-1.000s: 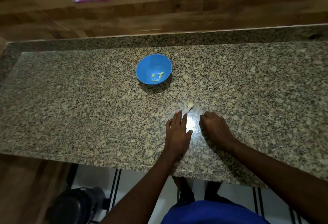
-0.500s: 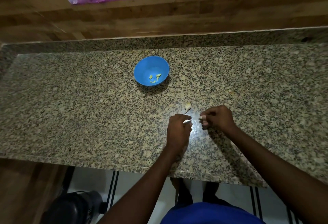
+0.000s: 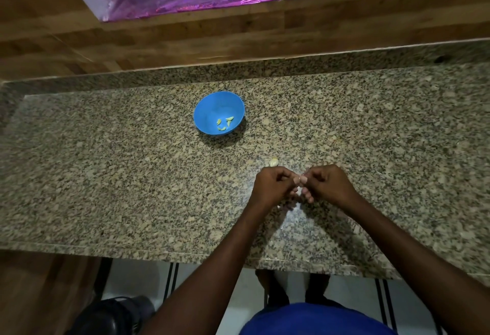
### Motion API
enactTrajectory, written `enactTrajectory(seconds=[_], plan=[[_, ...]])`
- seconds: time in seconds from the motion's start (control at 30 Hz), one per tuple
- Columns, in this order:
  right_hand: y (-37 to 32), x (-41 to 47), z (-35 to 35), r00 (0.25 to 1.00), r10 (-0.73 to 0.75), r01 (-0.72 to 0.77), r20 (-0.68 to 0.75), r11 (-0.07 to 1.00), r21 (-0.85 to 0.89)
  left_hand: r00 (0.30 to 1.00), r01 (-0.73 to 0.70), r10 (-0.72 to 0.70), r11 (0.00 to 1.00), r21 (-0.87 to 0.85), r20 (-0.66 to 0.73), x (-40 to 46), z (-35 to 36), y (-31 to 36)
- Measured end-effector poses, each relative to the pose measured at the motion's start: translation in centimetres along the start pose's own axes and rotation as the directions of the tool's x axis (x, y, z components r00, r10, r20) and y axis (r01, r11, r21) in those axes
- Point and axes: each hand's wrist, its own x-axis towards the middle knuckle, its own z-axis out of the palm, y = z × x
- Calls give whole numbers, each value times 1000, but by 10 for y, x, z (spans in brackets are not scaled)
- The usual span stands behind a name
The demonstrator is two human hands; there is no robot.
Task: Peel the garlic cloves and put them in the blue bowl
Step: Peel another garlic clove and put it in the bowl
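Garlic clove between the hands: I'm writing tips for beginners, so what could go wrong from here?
The garlic clove is pinched between the left hand and right hand above the granite countertop; it could slip and get lost on the speckled surface. The blue bowl sits well away, so a peeled clove might drop in transit. The loose piece by the knuckles could get knocked aside.

No text, label, brand, number or sign can be read anywhere in the view.
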Motion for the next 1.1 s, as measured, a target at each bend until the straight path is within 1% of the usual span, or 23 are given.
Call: enactTrajectory(seconds=[0.07, 0.13, 0.23, 0.3, 0.33, 0.37, 0.4, 0.43, 0.47, 0.5, 0.53, 0.57, 0.6, 0.63, 0.67, 0.7, 0.73, 0.77, 0.8, 0.83, 0.93, 1.03, 1.1], plan=[[-6, 0, -5, 994, 74, -77, 86, 996, 39, 998, -60, 60, 996, 61, -3, -1, 0, 2], [-11, 2, -8, 972, 171, -196, 163, 968, 155, 993, -118, 120, 986, 116, -6, -1, 1, 3], [-10, 6, -8, 918, 295, -377, 265, 858, 349, 984, -175, 180, 968, 180, -12, -1, 2, 6], [-6, 5, -8, 903, 316, -412, 290, 826, 384, 986, -159, 165, 962, 222, -10, 2, 0, 9], [-6, 3, -8, 922, 285, -367, 263, 860, 355, 991, -133, 137, 962, 236, 0, 4, -1, 10], [-7, 1, -8, 952, 224, -278, 207, 917, 285, 995, -99, 99, 965, 242, 13, 6, -2, 11], [-8, -1, -8, 982, 133, -155, 136, 974, 166, 999, -52, 48, 971, 232, 22, 7, -3, 12], [-7, -2, -8, 998, 12, -11, 62, 1000, -21, 1000, 5, -11, 980, 198, 27, 7, -3, 13], [-5, -2, -8, 992, -128, 127, 10, 959, -253, 997, 69, -74, 987, 145, 31, 8, -2, 14], [-3, -2, -7, 969, -249, 219, -5, 861, -460, 990, 135, -139, 987, 86, 37, 8, -1, 15], [-2, -2, -5, 947, -320, 258, -2, 765, -590, 979, 198, -199, 980, 30, 50, 8, -1, 18], [-1, -2, -4, 935, -354, 265, -6, 712, -651, 966, 250, -248, 968, -20, 69, 8, 0, 20], [0, -3, -3, 929, -369, 260, -24, 697, -668, 956, 286, -281, 956, -57, 88, 9, -1, 22], [2, -3, -3, 931, -362, 253, -42, 724, -641, 951, 301, -292, 950, -82, 101, 10, -1, 22], [1, -4, -3, 949, -308, 226, -66, 813, -536, 953, 293, -284, 952, -87, 105, 10, -1, 22], [-1, -4, -4, 977, -198, 160, -81, 928, -337, 962, 263, -255, 962, -74, 99, 10, -2, 21], [-4, -3, -4, 996, -60, 54, -60, 994, -95, 975, 208, -205, 977, -41, 84, 10, -2, 19], [-8, -3, -4, 997, 78, -75, -16, 991, 112, 988, 141, -141, 990, -2, 65, 9, -1, 17], [-9, -1, -4, 980, 196, -198, 33, 952, 235, 996, 76, -78, 996, 46, 45, 8, 0, 15], [-9, 1, -4, 954, 291, -300, 77, 906, 297, 999, 27, -29, 996, 90, 23, 8, 0, 13], [-7, 7, -2, 863, 463, -505, 203, 771, 386, 997, -54, 62, 984, 169, -38, 6, 3, 10], [-5, 9, -2, 801, 525, -596, 286, 666, 448, 994, -81, 92, 980, 181, -52, 4, 3, 6], [-4, 9, -1, 795, 529, -604, 297, 638, 478, 998, -45, 50, 992, 119, -38, 3, 3, 4]])
